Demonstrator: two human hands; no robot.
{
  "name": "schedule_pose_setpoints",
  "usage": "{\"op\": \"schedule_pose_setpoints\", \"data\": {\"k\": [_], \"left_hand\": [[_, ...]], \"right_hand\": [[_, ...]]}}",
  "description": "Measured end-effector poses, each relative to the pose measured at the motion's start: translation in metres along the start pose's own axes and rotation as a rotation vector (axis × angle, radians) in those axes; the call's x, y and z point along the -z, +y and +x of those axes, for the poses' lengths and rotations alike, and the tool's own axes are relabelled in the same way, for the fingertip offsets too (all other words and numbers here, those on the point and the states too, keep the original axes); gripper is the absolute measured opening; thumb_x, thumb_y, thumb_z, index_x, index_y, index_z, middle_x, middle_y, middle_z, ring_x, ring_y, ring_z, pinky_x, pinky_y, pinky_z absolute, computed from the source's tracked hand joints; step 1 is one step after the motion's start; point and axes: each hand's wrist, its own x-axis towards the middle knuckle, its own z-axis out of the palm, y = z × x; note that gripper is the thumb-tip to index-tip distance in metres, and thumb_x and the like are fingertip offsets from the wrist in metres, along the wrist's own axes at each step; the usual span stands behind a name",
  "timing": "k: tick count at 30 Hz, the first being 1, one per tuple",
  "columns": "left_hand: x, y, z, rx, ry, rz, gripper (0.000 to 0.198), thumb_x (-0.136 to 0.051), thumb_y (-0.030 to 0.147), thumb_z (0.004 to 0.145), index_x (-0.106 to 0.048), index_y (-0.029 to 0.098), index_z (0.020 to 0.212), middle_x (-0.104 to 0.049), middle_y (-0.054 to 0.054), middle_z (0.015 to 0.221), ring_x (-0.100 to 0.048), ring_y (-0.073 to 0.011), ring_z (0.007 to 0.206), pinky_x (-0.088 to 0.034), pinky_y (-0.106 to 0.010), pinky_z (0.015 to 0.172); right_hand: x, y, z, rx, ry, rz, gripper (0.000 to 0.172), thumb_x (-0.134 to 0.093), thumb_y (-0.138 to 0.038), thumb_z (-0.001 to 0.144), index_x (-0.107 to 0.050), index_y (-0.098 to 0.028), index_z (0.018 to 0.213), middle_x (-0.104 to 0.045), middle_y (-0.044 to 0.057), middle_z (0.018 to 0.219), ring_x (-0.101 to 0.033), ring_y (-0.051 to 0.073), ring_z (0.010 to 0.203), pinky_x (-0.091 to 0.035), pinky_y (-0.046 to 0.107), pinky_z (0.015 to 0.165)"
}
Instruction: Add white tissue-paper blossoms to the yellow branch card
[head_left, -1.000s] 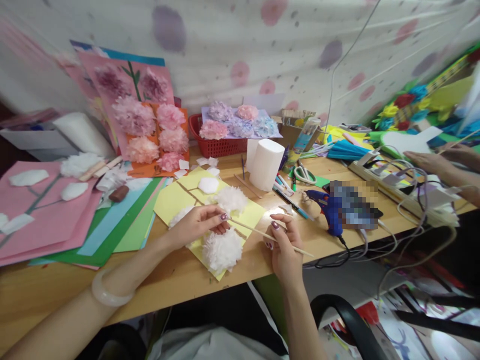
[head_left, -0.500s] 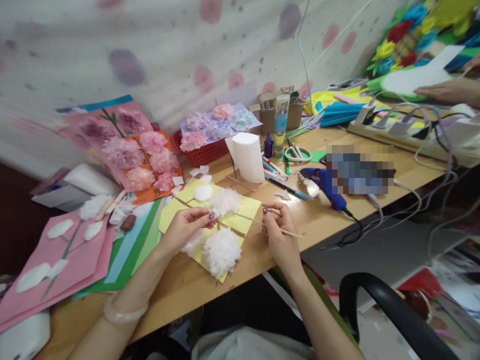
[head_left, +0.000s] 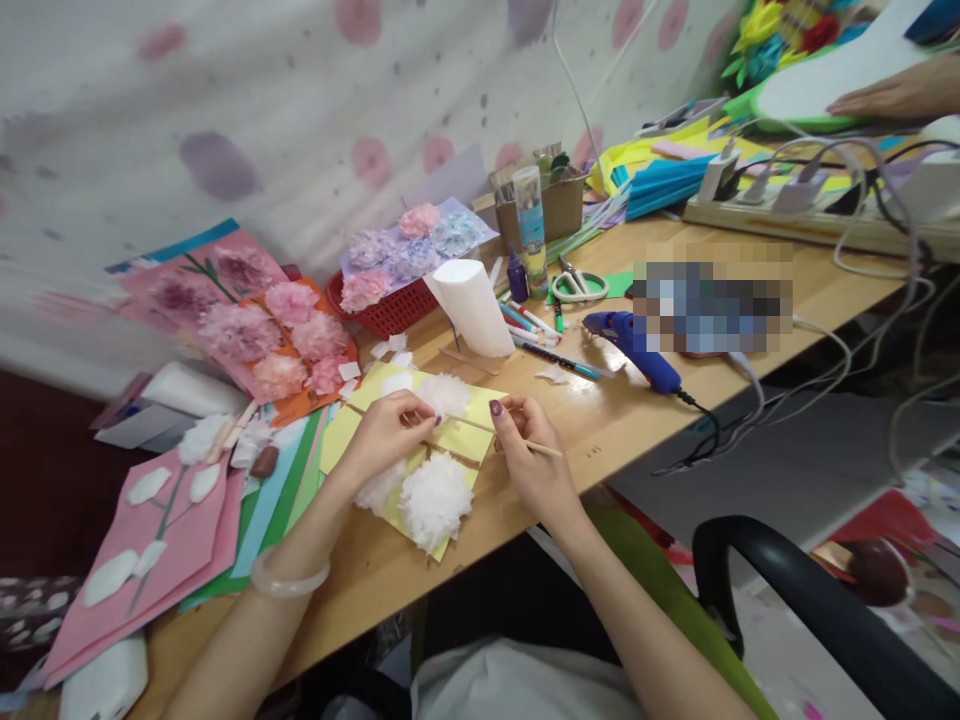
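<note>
My right hand [head_left: 534, 455] grips a thin wooden stick [head_left: 474, 427], which points left across the yellow card [head_left: 339, 435]. The fingers of my left hand [head_left: 390, 435] are pinched together at the stick's left end; whatever is between them is hidden. Under both hands, the card has brown painted branch lines and fluffy white paper flowers. One full white flower [head_left: 437, 500] sits at the near corner, and a looser white flower [head_left: 444, 394] lies just beyond my fingertips. A further white tuft [head_left: 381, 487] is partly covered by my left hand.
A blue glue gun [head_left: 634, 350] lies right of my hands, its cord running off the table edge. Behind are a white paper roll [head_left: 474, 310], markers [head_left: 559, 360], scissors [head_left: 580, 288] and a red basket [head_left: 386, 310]. Pink cards [head_left: 142, 540] lie left. Another person's hand [head_left: 896, 95] is far right.
My right hand has come closer to my left, and the stick's left end now reaches my left fingertips. The whole view has shifted slightly.
</note>
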Motion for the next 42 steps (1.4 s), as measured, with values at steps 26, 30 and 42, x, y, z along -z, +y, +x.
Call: {"op": "schedule_pose_setpoints", "data": {"k": [26, 30, 42], "left_hand": [[0.010, -0.002, -0.008, 0.027, 0.137, 0.047, 0.015, -0.057, 0.029, 0.081, -0.067, 0.020, 0.086, -0.074, -0.004, 0.085, -0.067, -0.0195, 0.078, -0.052, -0.032, 0.076], [0.007, -0.019, -0.027, 0.003, 0.171, 0.117, 0.018, -0.059, 0.032, 0.082, -0.066, 0.020, 0.094, -0.074, -0.007, 0.100, -0.067, -0.0243, 0.097, -0.051, -0.039, 0.092], [-0.015, -0.031, -0.057, -0.091, 0.091, 0.162, 0.039, -0.058, 0.030, 0.089, -0.060, 0.013, 0.124, -0.069, -0.017, 0.125, -0.063, -0.0313, 0.116, -0.046, -0.046, 0.103]], "right_hand": [[-0.002, 0.000, -0.001, 0.048, 0.014, -0.134, 0.026, -0.050, -0.050, 0.094, -0.052, -0.024, 0.096, -0.046, -0.008, 0.059, -0.045, 0.013, 0.055, -0.034, 0.027, 0.055], [-0.002, 0.004, 0.000, 0.076, 0.025, -0.125, 0.022, -0.050, -0.043, 0.094, -0.050, -0.024, 0.104, -0.044, -0.009, 0.059, -0.042, 0.013, 0.053, -0.033, 0.026, 0.054], [-0.013, -0.025, 0.010, 0.218, 0.061, -0.496, 0.025, -0.050, -0.035, 0.089, -0.056, -0.023, 0.110, -0.051, -0.007, 0.057, -0.042, 0.014, 0.049, -0.031, 0.027, 0.051]]}}
